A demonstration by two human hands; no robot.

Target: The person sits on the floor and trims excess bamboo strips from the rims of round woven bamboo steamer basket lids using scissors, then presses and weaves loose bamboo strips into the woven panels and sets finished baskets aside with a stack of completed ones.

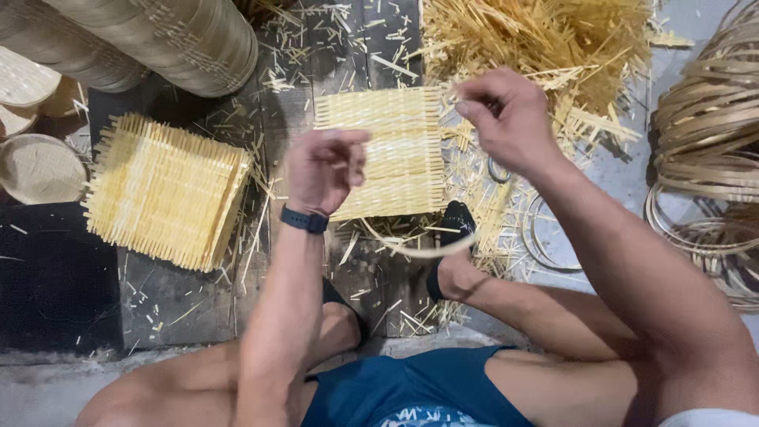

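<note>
Fingers of my left hand (322,168) are curled together and those of my right hand (506,119) are pinched; whether they hold a strip, I cannot tell. Below them lies the woven bamboo mat (391,154); a stack of mats (166,191) is at nine o'clock, loose bamboo sticks (545,39) at one o'clock.

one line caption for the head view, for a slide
Both hands, left hand and right hand, raised above a woven straw mat.

Even, soft overhead light, shallow shadows, no glare; both raised hands slightly motion-blurred, edges mildly stretched.
</note>
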